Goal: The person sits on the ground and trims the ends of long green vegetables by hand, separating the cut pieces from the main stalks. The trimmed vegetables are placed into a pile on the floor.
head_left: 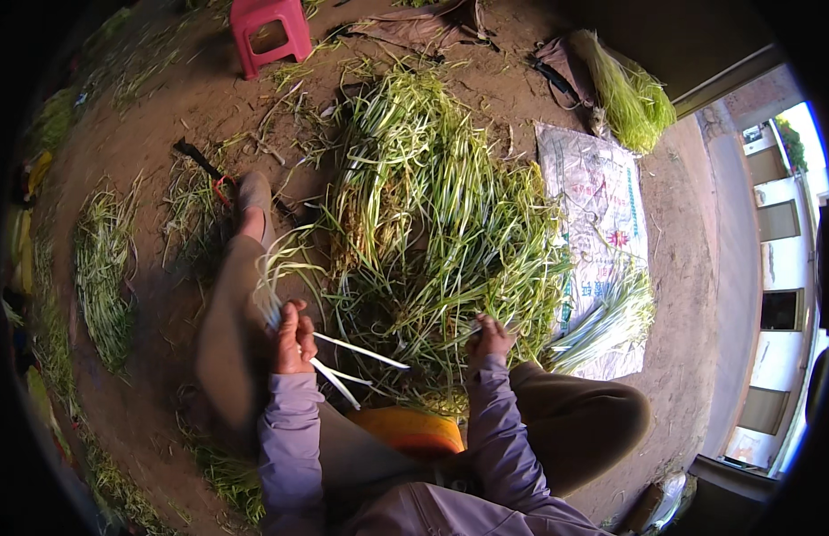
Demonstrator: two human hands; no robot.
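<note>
My left hand (294, 341) is closed around a few long leafy stalks (359, 349). Their white stem ends stick out to the right, and their pale green leaves bend up and away past my fingers. My right hand (491, 343) has its fingers curled together at the near right edge of a big heap of similar green stalks (450, 205). What it pinches, if anything, is too small to make out. Brownish, withered leaves show in the heap's left part. A bundle of cleaned white-stemmed stalks (606, 322) lies on a printed white sack (593, 192) to the right.
A pink plastic stool (271, 34) stands at the far left. Another green bundle (624, 94) lies at the far right beyond the sack. Loose stalks (106, 277) are strewn over the dirt floor (164, 357) on the left. Something orange (410, 431) sits between my legs.
</note>
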